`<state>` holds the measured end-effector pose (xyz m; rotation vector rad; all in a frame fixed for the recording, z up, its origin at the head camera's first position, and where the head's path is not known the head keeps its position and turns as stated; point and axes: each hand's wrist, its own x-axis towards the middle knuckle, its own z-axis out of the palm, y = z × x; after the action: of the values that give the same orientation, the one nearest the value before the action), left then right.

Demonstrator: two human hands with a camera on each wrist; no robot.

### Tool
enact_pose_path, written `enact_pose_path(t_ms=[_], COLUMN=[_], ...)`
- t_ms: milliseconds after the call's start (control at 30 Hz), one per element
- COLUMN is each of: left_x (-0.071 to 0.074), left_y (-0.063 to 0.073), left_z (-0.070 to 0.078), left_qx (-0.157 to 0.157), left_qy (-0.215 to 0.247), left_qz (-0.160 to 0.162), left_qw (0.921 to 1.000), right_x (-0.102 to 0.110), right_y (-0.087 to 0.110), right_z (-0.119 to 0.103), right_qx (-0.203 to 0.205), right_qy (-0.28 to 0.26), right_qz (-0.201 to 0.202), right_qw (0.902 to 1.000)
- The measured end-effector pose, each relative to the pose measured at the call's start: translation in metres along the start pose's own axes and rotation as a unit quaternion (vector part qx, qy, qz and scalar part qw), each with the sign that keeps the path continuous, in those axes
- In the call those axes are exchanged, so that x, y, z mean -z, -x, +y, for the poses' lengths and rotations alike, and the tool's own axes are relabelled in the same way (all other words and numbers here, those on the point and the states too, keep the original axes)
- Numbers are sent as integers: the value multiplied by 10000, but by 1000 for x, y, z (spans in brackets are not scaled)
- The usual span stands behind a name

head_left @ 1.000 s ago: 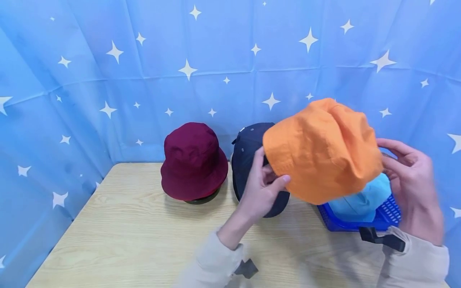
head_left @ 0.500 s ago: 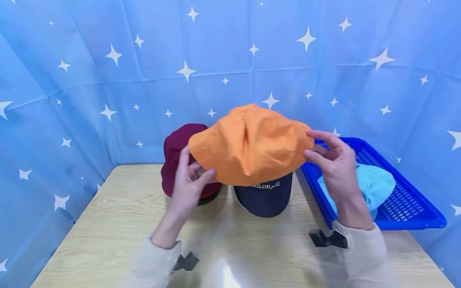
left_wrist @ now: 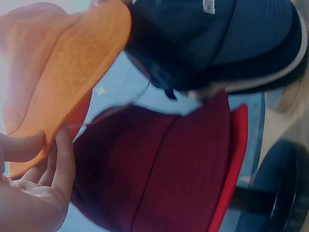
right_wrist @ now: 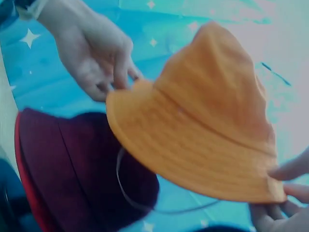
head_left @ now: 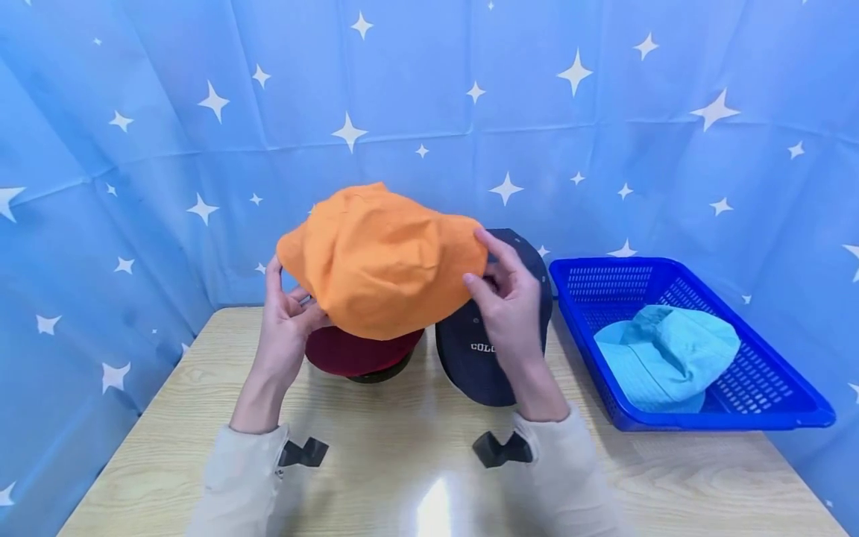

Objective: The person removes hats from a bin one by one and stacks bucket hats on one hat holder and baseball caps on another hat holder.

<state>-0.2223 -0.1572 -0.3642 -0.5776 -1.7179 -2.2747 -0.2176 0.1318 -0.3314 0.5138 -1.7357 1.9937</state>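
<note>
Both hands hold an orange bucket hat (head_left: 382, 261) up by opposite sides of its brim. My left hand (head_left: 282, 335) pinches the left edge between thumb and fingers, and my right hand (head_left: 511, 309) pinches the right edge. In the head view the orange hat overlaps a maroon bucket hat (head_left: 362, 354), hiding its crown. The left wrist view shows that maroon hat (left_wrist: 149, 169) over a red layer on a dark stand (left_wrist: 277, 186). A thin cord (right_wrist: 169, 211) loops below the orange brim in the right wrist view.
Right of the maroon hat stands a navy cap (head_left: 466, 373) with white lettering, partly behind my right hand. A blue plastic basket (head_left: 725, 421) at the right holds a light blue bucket hat (head_left: 671, 354). Behind the wooden table (head_left: 376, 462) hangs a starry blue curtain (head_left: 429, 89).
Both hands have carried the orange hat leftward, from in front of the basket and past the navy cap to over the maroon hat. The basket and light blue hat are now uncovered.
</note>
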Motion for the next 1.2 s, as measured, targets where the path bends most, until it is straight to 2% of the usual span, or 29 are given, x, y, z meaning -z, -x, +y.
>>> enact_pose_path(t_ms=[167,300,467,567,733,900,1067,1200], left_x=[21,35,45,48,48,46,46,44], left_y=[-3,-5,-7,-8,-10,-11,-11,-10], left_z=[-3,-7,-12,-15,-16,-17,-15,-11], left_qx=[119,213,445,660,1076,990,1016,996], left_qy=[108,-15,-351,-552,-749,-846,-644,-481], left_qz=[84,144,354,711,1365,1884,2001,1926], left_qw=[9998,9997,9978,9938,9819,9734,9724,9750], right_x=[-30,-46,-57,-60,-63,-66,-69,-68], right_y=[5,7,8,9,12,14,17,16], right_z=[12,30,52,62,73,79,77,73], right_qx=[-142,-481,-917,-1165,-1606,-2010,-2542,-2439], right_qy=[-61,-84,-280,-354,-435,-306,-109,-634], right_qz=[-548,-744,-853,-909,-910,-751,-722,-687], right_qw=[9984,9960,9917,9884,9818,9762,9644,9653])
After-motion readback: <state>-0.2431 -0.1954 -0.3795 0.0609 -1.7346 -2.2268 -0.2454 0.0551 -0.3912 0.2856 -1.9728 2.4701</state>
